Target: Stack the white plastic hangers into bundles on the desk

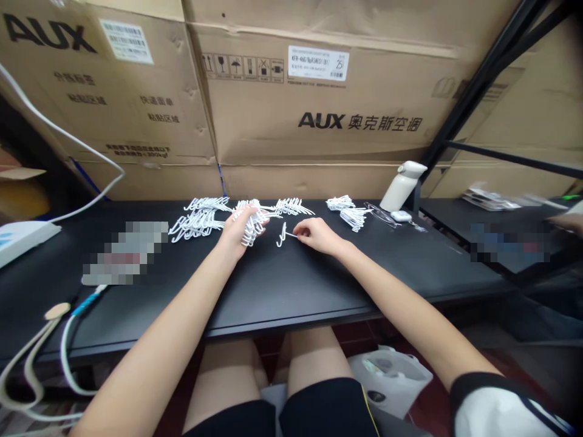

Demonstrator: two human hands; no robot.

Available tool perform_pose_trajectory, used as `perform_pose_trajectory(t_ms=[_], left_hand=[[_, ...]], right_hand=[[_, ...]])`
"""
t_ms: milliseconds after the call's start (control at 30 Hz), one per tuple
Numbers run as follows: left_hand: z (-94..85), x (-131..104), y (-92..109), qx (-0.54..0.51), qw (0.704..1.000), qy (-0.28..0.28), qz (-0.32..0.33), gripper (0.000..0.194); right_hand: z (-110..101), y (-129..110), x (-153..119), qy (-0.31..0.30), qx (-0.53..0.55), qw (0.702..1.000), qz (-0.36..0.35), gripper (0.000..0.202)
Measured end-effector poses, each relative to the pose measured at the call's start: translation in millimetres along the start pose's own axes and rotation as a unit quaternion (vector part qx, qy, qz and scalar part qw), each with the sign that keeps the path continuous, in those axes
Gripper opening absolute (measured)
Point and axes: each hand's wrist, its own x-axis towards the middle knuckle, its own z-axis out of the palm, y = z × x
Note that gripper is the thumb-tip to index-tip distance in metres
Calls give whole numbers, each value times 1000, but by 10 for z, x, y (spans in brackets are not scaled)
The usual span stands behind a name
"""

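A bunch of white hooks (253, 229) is in my left hand (235, 232), its fingers wrapped round them. Between the thumb and fingers of my right hand (317, 235) is the stem of a single white hook (282, 235), held just above the black table (291, 291). Piles of similar hooks (197, 224) lie left of my left hand, and another pile (294, 207) lies behind the gap between my hands. Two further bundles (353, 217) rest beyond my right hand.
Cardboard (319, 139) stands behind the table. At the back right are a cream bottle (403, 186), glasses (381, 215) and a small white case (401, 216). A blurred-out flat object (127, 254) with a cable lies left. Someone's hand (567, 222) shows far right.
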Motion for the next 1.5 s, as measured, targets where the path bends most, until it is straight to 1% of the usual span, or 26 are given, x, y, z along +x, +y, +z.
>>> perform_pose_trajectory(t_ms=[100,200,300,333,367,433,467,500,533,600,667,800,967,1067,1200,1267,1333,1400,1433,1467,1500], left_hand=[[5,-13,-1,23,999,-29,-1,24],[11,-27,-4,47,997,-56,-14,34],[22,-53,-6,70,994,-80,-18,41],[27,-63,-6,76,993,-87,-17,42],[32,-73,-6,80,992,-93,-17,42],[41,-89,-7,83,991,-101,-16,41],[44,-93,-9,84,991,-103,-15,41],[46,-93,-11,84,991,-105,-15,40],[45,-91,-15,84,991,-106,-14,39],[40,-78,-29,86,990,-109,-8,37],[31,-61,-49,85,990,-111,-1,35],[19,-48,-92,95,988,-123,5,38],[24,-71,-123,106,982,-154,15,44],[25,-75,-135,102,980,-166,27,43],[16,-66,-146,118,980,-150,49,38],[16,-68,-138,128,981,-141,42,38],[24,-76,-117,136,981,-133,20,40],[37,-84,-88,134,984,-116,3,41],[44,-84,-73,130,986,-101,1,39],[49,-82,-60,123,989,-85,2,37],[52,-76,-48,115,991,-66,3,34]], right_hand=[[-62,29,-6,4,-31,999,37,20],[-113,49,-15,4,-32,997,66,21],[-117,53,-15,-8,-29,998,62,18],[-105,44,-13,0,-25,999,49,18],[-87,27,-12,23,-17,999,28,18],[-40,-41,-17,100,9,994,-33,20],[-14,-90,-24,142,24,987,-68,22],[9,-147,-35,175,37,979,-101,23],[31,-206,-49,190,48,972,-131,23],[63,-316,-79,192,59,963,-179,22],[85,-394,-103,189,61,957,-213,19],[128,-445,-117,183,66,949,-247,11],[178,-452,-126,182,56,950,-247,8],[198,-454,-133,179,47,949,-254,9],[210,-472,-139,178,45,943,-276,8],[198,-492,-142,182,67,939,-283,8],[168,-496,-137,214,100,935,-265,10],[121,-454,-118,263,122,930,-226,12],[93,-411,-101,278,121,931,-203,14],[64,-353,-82,281,113,936,-180,15],[37,-285,-60,264,96,946,-161,16]])
